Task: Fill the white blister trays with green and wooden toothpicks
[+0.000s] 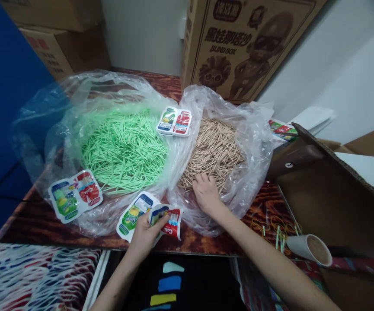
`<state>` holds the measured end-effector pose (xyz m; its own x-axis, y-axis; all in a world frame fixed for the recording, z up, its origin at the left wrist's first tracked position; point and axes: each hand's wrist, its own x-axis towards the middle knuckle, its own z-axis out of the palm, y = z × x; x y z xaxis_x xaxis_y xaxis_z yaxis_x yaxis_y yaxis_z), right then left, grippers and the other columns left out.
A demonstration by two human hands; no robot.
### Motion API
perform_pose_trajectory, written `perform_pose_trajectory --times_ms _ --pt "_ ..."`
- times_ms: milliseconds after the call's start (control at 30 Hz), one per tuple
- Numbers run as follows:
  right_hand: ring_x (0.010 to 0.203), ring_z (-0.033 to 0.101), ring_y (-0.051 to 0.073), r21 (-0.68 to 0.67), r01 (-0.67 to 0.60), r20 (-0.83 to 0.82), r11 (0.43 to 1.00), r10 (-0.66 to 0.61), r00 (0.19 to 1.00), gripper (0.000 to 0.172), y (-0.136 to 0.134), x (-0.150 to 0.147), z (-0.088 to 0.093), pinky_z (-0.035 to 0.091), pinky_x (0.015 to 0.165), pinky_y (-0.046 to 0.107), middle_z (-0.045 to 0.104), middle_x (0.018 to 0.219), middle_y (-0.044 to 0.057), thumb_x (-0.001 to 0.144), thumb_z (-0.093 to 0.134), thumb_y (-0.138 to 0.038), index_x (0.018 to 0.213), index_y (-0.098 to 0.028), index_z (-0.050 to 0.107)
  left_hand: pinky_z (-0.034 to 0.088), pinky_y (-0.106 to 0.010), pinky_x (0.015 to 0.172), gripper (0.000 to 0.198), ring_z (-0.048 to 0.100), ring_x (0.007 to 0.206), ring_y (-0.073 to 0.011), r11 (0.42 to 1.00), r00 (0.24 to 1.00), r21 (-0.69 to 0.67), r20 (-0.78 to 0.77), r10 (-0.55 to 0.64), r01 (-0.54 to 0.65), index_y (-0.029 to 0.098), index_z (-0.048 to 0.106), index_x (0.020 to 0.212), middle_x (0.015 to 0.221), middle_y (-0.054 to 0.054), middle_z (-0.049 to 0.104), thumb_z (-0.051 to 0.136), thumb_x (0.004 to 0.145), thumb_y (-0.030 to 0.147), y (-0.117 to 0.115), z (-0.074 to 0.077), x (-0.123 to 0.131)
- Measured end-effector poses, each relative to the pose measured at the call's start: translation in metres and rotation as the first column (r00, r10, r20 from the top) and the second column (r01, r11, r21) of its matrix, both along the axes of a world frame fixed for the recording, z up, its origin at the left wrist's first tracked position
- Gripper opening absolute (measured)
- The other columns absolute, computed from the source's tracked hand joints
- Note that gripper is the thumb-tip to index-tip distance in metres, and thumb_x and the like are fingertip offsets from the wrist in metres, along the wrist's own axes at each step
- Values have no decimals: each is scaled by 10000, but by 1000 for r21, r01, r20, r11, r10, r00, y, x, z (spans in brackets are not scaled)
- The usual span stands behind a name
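Note:
My left hand [146, 233] is closed on a small printed packet [174, 222] with green and red drink pictures, its thumb across the front. Under that hand lies a printed card [135, 215] of the same kind. My right hand [205, 194] reaches into a clear plastic bag [254, 149], its fingers curled down into a heap of short brown sticks [217, 149]; the fingertips are partly hidden. To the left, a second open clear bag [60, 138] holds a heap of light green sticks [125, 149].
Another printed packet [175, 121] rests between the bags, and one more [75, 195] lies at the left. A large cardboard box [235, 52] stands behind. At the right are a paper cup [309, 249], rubber bands [276, 224] and an open carton [329, 203].

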<state>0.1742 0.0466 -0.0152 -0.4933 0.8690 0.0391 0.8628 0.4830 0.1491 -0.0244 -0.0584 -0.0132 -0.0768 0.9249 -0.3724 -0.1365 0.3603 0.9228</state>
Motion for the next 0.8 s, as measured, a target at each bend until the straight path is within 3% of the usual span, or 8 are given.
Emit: perform_pose_trajectory --times_ms 133,200,300,400,467,600,800 --pt "909 497 262 -58 73 -212 996 -83 974 140 9 15 4 346 777 378 624 923 109 861 467 -143 802 -178 590 456 -226 599 192 559 582 -126 999 1000 -21 -5 24 -25 150 692 661 614 6 653 737 644 336 -1 -3 -4" --pt "832 529 233 -145 150 -391 978 -196 899 164 17 24 7 367 759 356 643 833 72 868 448 -168 737 -198 542 469 -237 603 211 570 582 -134 999 999 -36 13 35 -34 148 703 673 624 -4 667 748 628 350 0 -5 -4" --pt "734 570 205 -315 202 -654 927 -366 662 163 32 32 11 406 710 325 672 755 34 856 440 -216 703 -215 494 476 -240 594 243 574 574 -137 999 999 -39 31 25 -24 147 715 697 624 -8 674 758 617 372 1 -9 -2" --pt "708 621 201 -454 101 -806 886 -456 378 91 46 35 13 459 696 320 697 728 14 832 461 -265 777 -218 517 472 -232 587 264 579 580 -138 999 1000 -32 19 15 -14 139 712 690 626 -12 673 760 620 389 0 -14 0" --pt "676 642 206 -501 23 -829 865 -487 274 72 51 35 13 489 677 331 699 698 9 809 484 -276 789 -221 525 468 -234 579 279 577 581 -141 999 1000 -35 5 16 -16 132 704 681 624 -16 668 757 624 400 -1 -17 1" --pt "671 662 214 -491 -25 -845 871 -469 259 31 48 34 12 515 685 359 714 704 10 781 518 -249 766 -230 537 458 -238 579 284 566 583 -141 999 1000 -47 3 7 -7 130 687 686 616 -12 652 753 639 403 -4 -20 -1" --pt "733 653 200 -396 67 -866 916 -396 305 80 35 33 18 498 719 343 716 737 11 818 490 -271 803 -216 547 431 -218 571 264 546 578 -128 999 1000 -45 -2 -5 5 135 670 660 604 1 628 749 654 387 -4 -9 0"
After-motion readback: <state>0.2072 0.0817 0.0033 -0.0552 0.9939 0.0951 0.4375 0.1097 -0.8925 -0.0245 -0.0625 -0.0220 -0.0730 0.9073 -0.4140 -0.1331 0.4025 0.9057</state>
